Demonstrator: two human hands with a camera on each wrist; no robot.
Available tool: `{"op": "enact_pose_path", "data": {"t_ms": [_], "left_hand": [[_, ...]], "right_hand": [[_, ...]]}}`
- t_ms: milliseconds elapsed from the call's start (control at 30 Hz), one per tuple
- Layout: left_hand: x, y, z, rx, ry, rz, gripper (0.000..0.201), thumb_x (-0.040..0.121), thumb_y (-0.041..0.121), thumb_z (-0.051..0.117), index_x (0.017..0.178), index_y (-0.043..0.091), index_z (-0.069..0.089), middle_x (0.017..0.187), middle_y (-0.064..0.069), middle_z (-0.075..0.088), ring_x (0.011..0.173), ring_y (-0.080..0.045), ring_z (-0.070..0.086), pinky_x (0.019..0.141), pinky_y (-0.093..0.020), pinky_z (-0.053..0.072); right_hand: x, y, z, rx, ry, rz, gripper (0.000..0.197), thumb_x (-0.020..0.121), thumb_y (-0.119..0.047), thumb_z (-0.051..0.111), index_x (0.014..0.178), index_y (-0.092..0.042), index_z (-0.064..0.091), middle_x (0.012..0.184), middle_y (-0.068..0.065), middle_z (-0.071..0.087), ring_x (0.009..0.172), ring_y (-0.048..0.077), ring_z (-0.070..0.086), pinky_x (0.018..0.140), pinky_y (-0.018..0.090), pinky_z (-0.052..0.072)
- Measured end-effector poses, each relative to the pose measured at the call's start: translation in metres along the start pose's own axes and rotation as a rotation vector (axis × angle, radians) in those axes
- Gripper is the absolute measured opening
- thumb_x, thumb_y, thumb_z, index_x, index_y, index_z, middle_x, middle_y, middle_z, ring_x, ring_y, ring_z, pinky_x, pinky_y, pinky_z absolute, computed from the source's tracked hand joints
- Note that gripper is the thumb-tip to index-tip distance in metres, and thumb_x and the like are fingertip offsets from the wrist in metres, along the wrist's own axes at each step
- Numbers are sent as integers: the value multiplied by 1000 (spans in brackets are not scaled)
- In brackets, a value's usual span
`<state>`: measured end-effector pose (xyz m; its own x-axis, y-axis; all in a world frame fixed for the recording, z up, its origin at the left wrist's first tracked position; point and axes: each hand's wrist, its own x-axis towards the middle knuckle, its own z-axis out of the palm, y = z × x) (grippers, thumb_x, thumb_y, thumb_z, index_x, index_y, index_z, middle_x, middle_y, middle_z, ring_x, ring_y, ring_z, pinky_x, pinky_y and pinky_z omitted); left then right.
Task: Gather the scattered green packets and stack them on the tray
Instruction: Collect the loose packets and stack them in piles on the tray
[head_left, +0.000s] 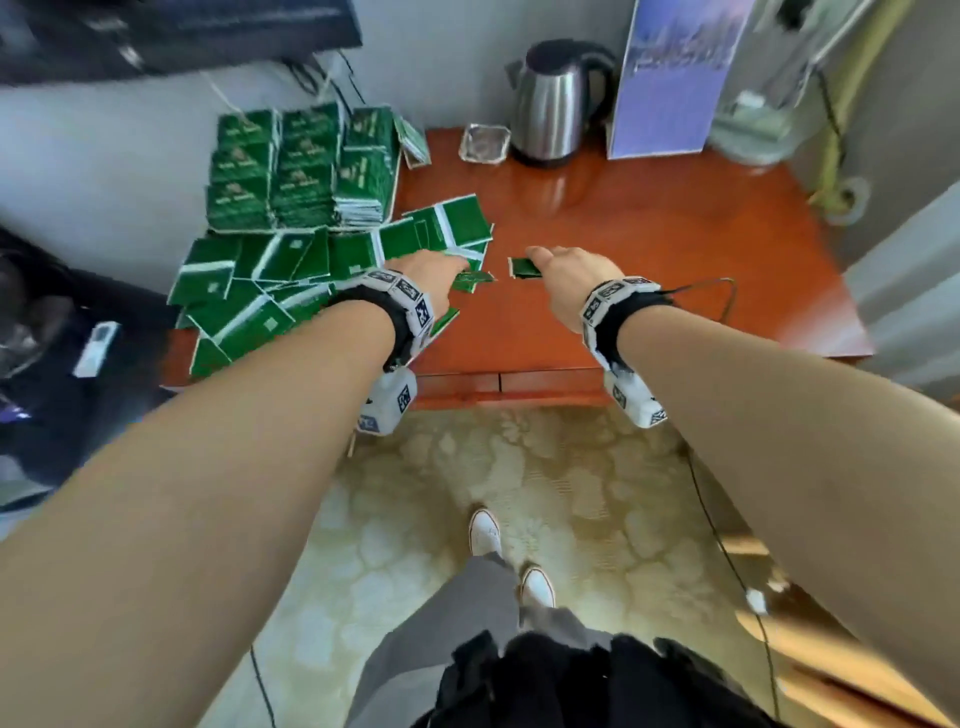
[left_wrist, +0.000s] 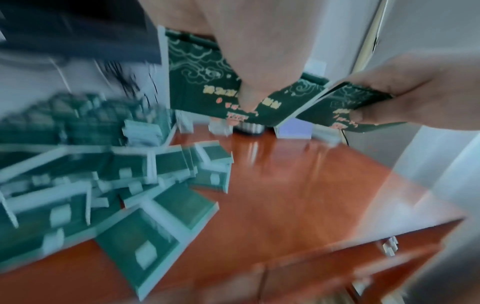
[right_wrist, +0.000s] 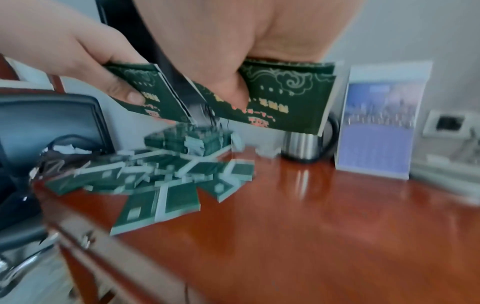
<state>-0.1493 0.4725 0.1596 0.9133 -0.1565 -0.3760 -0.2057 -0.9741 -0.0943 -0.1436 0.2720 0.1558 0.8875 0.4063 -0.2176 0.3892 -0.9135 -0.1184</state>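
Note:
Several neat stacks of green packets stand at the table's back left corner, and only a thin pale rim of the tray shows beside them. In front of them lies a loose heap of scattered green packets. My left hand hovers over the heap's right edge and pinches a green packet. A little to its right, my right hand pinches another green packet. The two held packets nearly meet above the table.
A steel kettle, a glass ashtray and a purple standing card line the back of the red-brown table. A thin cable loops at the right. A black chair stands left of the table.

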Motion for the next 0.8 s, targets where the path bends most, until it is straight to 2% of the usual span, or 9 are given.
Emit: {"op": "enact_pose_path", "data": {"t_ms": [67, 167, 233, 300, 367, 433, 533, 733, 800], "left_hand": [[-16, -20, -55, 24, 104, -52, 61, 92, -4, 46, 148, 21, 42, 125, -18, 62, 104, -35, 63, 71, -39, 52], [-42, -52, -119, 29, 275, -107, 54, 92, 1, 49, 142, 19, 50, 123, -19, 64, 108, -38, 63, 80, -38, 52], [-59, -71, -145, 34, 340, -137, 47, 91, 3, 50, 135, 18, 54, 117, -19, 65, 104, -39, 63, 80, -41, 53], [-73, -88, -159, 25, 353, -151, 46, 87, 3, 53, 131, 17, 55, 115, -17, 66, 100, -38, 64, 79, -43, 55], [-82, -104, -162, 7, 366, -141, 51, 87, 3, 52, 135, 20, 53, 119, -15, 66, 100, -36, 64, 83, -46, 57], [-87, -121, -158, 5, 386, -141, 51, 93, 5, 49, 141, 22, 50, 122, -14, 64, 101, -34, 64, 81, -43, 56], [-92, -153, -148, 34, 398, -131, 47, 98, 10, 47, 144, 23, 49, 127, -14, 63, 99, -32, 65, 75, -38, 55], [-97, -231, -116, 93, 329, -69, 51, 97, 5, 47, 144, 24, 50, 128, -16, 62, 103, -33, 65, 67, -36, 50], [-98, -257, -101, 95, 298, -40, 53, 98, 4, 48, 147, 23, 47, 132, -15, 61, 110, -31, 63, 79, -35, 54]], "right_hand": [[3, -11, -49, -28, 105, -20, 56, 89, 5, 45, 142, -13, 41, 121, 13, 59, 109, 38, 60, 81, 45, 51], [6, -34, -115, -81, 207, -54, 45, 93, 1, 45, 136, -8, 46, 117, 16, 62, 107, 38, 62, 78, 42, 49], [6, -51, -149, -114, 244, -75, 38, 94, -5, 48, 132, -8, 49, 117, 19, 63, 108, 38, 62, 78, 40, 48], [6, -68, -171, -137, 271, -78, 40, 91, -9, 54, 132, -12, 50, 111, 19, 63, 102, 39, 63, 75, 38, 48], [8, -86, -182, -140, 282, -52, 43, 89, -6, 53, 131, -15, 52, 97, 14, 56, 89, 37, 62, 70, 36, 47], [14, -107, -186, -141, 278, -35, 42, 89, 0, 46, 128, -14, 53, 87, 9, 51, 78, 33, 57, 67, 35, 47], [30, -145, -185, -143, 268, -15, 44, 88, 2, 43, 128, -13, 53, 78, 6, 49, 71, 28, 56, 63, 34, 46], [69, -230, -163, -97, 211, 26, 34, 91, -3, 43, 121, -13, 56, 88, 10, 59, 76, 31, 61, 67, 38, 55], [83, -258, -150, -79, 187, 26, 38, 89, -1, 41, 121, -14, 57, 94, 12, 62, 77, 31, 62, 71, 41, 58]]}}
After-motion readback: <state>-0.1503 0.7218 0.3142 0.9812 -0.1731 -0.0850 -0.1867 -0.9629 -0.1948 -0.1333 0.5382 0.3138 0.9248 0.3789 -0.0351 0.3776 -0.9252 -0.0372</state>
